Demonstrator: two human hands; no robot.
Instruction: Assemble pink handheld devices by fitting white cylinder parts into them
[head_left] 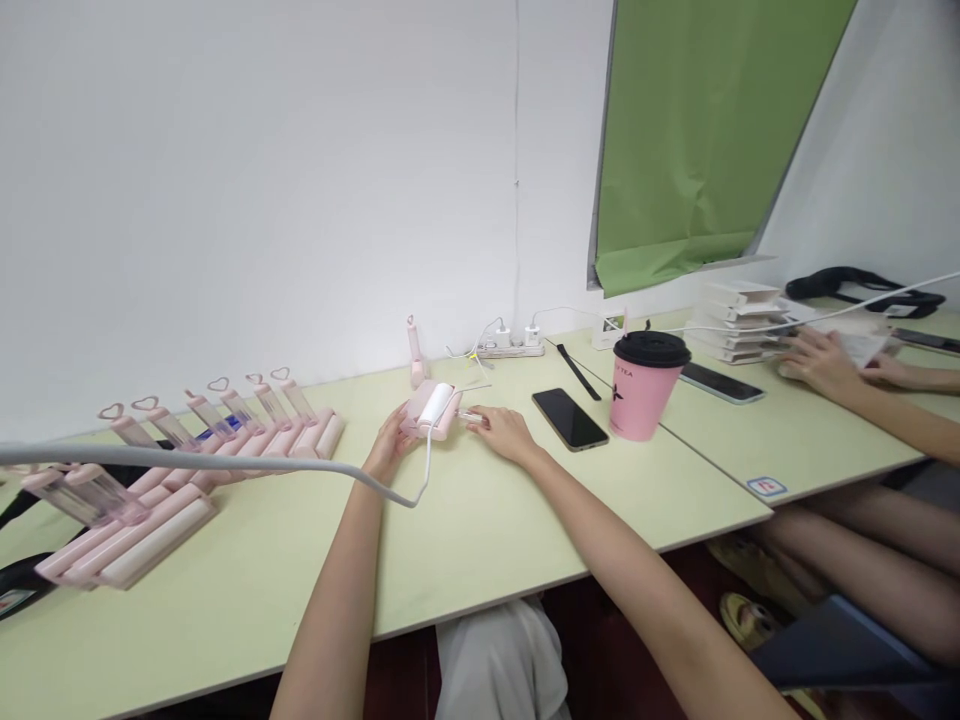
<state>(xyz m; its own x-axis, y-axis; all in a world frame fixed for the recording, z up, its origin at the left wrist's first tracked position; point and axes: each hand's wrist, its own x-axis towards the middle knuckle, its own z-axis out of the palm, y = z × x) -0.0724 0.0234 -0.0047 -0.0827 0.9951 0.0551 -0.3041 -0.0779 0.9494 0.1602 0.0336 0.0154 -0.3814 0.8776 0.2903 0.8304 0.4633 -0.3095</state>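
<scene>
My left hand is closed around the left side of a pale pink device with a white rounded panel, holding it over the table. My right hand pinches a small clear-and-white piece at the device's right side; its exact kind is too small to tell. A white cable sweeps in from the left and curves up in front of the device. Behind the device, a pink piece with a loop top stands near the wall.
Several pink devices with clear tubes and heart-shaped loops lie at left. A power strip, black strap, phone and pink cup lie beyond my right hand. A co-worker's hands are beside stacked white boxes.
</scene>
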